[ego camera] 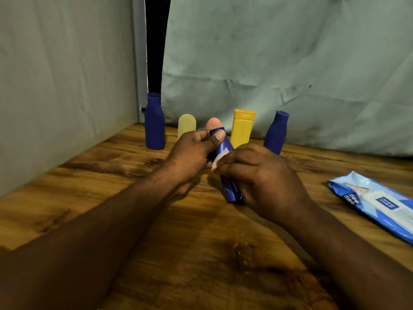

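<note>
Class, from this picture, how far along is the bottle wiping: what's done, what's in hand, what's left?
Done: a wipe is out, presumably from the pack. In hand: the left hand grips the blue bottle near its cap while the right hand presses the wipe on its side. Left: probably the five bottles at the back; whether any is already wiped cannot be told.
</note>
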